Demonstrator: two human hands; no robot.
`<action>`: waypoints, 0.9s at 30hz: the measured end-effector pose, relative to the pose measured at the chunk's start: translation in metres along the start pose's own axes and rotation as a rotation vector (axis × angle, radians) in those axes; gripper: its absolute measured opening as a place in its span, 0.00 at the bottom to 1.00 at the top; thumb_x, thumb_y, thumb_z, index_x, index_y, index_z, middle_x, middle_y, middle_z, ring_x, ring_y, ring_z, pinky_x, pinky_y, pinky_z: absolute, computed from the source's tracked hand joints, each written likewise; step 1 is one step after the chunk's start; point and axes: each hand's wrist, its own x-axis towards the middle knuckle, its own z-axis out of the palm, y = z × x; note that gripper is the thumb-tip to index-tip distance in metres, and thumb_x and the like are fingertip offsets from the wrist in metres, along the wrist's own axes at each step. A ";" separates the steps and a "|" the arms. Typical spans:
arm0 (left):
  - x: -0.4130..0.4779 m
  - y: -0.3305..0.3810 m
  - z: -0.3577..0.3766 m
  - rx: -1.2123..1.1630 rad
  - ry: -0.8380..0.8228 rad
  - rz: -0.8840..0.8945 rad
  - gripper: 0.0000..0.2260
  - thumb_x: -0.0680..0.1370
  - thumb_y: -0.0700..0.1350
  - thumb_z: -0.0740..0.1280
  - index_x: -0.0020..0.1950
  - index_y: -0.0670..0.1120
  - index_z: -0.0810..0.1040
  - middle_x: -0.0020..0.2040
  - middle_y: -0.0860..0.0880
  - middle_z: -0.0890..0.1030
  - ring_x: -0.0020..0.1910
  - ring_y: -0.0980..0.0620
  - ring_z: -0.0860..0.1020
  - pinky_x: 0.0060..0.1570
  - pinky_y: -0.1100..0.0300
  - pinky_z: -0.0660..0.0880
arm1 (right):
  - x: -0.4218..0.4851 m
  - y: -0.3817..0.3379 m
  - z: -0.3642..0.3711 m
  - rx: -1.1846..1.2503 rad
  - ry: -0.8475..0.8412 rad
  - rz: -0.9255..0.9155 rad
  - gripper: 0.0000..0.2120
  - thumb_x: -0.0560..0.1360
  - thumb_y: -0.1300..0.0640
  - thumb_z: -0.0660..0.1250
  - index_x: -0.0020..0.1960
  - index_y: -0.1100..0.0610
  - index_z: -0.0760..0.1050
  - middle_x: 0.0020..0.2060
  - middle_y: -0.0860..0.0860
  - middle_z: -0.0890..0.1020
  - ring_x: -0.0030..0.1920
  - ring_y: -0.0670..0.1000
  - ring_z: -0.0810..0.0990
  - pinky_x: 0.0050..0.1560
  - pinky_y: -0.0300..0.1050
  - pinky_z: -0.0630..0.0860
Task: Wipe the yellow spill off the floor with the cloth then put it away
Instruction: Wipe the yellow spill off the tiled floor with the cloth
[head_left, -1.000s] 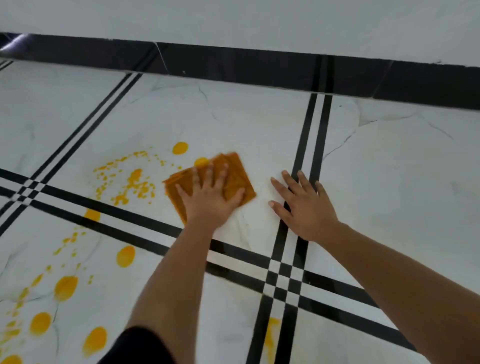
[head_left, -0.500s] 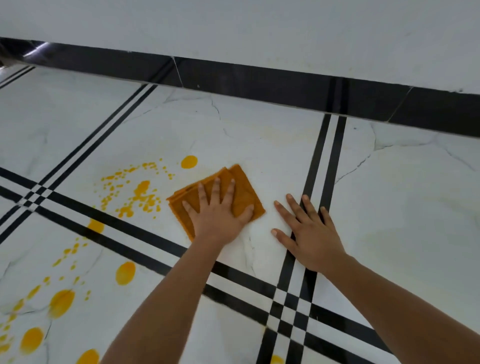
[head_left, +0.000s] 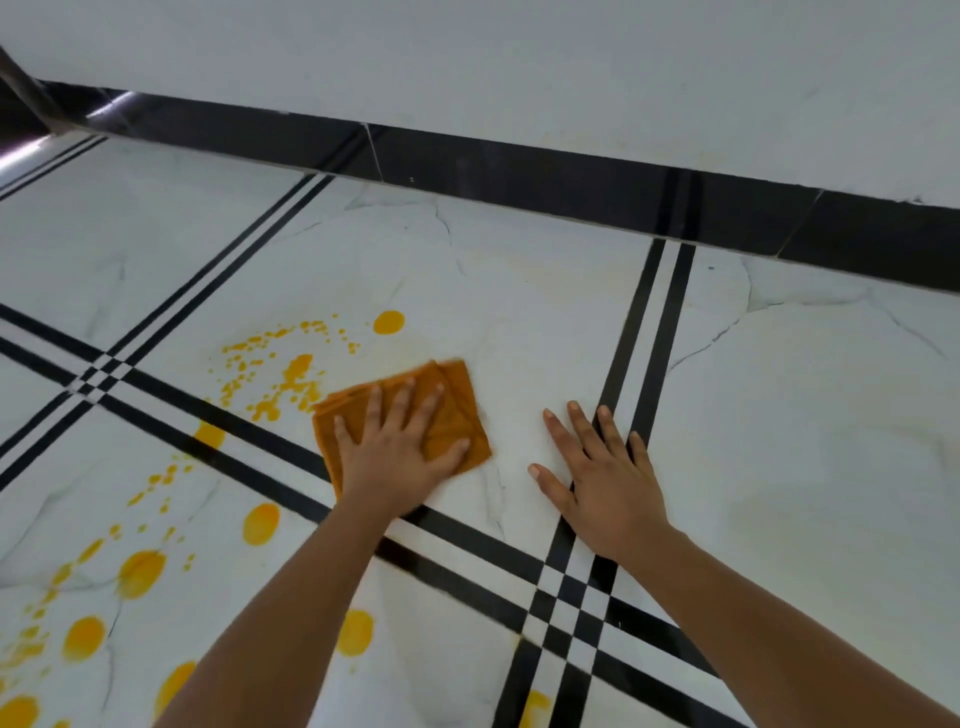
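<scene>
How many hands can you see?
2. The left hand presses flat on the orange cloth. The right hand lies flat on the floor beside it.

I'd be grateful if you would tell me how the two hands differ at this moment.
The left hand presses flat on the orange cloth; the right hand rests on bare floor. The left lies beside the yellow spill; the right lies across the black stripes, away from it. Both are palm down, fingers spread.

Cloth under left hand, spill to its left
</scene>
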 end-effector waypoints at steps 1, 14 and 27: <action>0.005 0.003 -0.002 -0.043 0.009 -0.087 0.34 0.69 0.74 0.43 0.72 0.66 0.40 0.77 0.57 0.43 0.75 0.47 0.39 0.68 0.33 0.43 | -0.005 -0.002 0.002 0.010 0.001 -0.017 0.38 0.63 0.31 0.22 0.71 0.41 0.28 0.76 0.46 0.40 0.75 0.53 0.37 0.72 0.54 0.39; -0.116 -0.026 0.021 -0.023 0.095 -0.119 0.35 0.68 0.74 0.40 0.72 0.65 0.38 0.76 0.57 0.42 0.75 0.45 0.41 0.67 0.34 0.40 | -0.043 -0.020 0.019 -0.070 0.016 -0.160 0.41 0.65 0.31 0.19 0.75 0.44 0.37 0.76 0.47 0.44 0.76 0.53 0.40 0.72 0.54 0.38; -0.212 0.013 0.040 0.021 0.012 0.074 0.34 0.72 0.73 0.43 0.74 0.63 0.43 0.77 0.53 0.48 0.75 0.41 0.46 0.66 0.33 0.41 | -0.079 -0.016 0.027 -0.066 0.038 -0.180 0.39 0.70 0.32 0.25 0.76 0.45 0.49 0.76 0.50 0.53 0.76 0.56 0.47 0.72 0.57 0.46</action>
